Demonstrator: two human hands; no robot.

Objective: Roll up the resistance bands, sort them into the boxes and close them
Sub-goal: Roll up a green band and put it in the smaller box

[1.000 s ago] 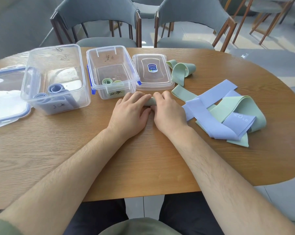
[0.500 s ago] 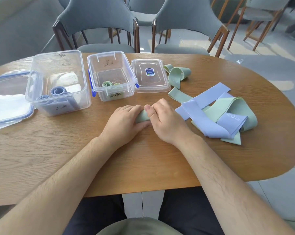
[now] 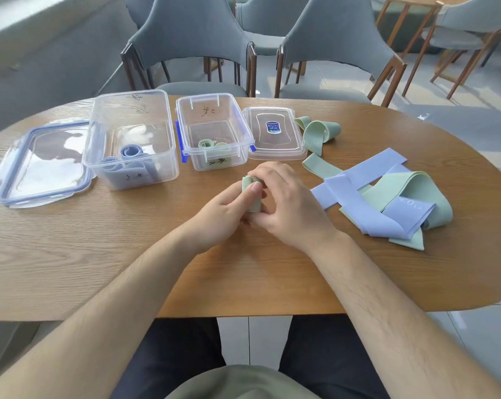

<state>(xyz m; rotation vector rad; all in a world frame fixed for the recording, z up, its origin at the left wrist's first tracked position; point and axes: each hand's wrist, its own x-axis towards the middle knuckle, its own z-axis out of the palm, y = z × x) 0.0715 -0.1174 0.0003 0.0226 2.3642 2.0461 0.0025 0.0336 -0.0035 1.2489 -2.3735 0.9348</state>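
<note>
A rolled green band [image 3: 250, 194] is held upright between my left hand [image 3: 226, 213] and my right hand [image 3: 289, 203], just above the table's middle. Both hands grip it, fingers wrapped around the roll. Behind them stands the small clear box [image 3: 214, 133] with green rolls inside, open. Left of it is the larger clear box [image 3: 131, 139] holding blue rolls. A heap of loose blue and green bands [image 3: 387, 200] lies to the right, and one curled green band [image 3: 318, 132] lies further back.
The small lid [image 3: 273, 133] lies flat right of the small box. The large blue-rimmed lid [image 3: 41, 165] lies at the far left. Grey chairs [image 3: 191, 44] stand behind the round wooden table [image 3: 99, 254].
The green roll was pressed flat on the table under both hands; now it is lifted and turned upright between them. The view has shifted slightly.
</note>
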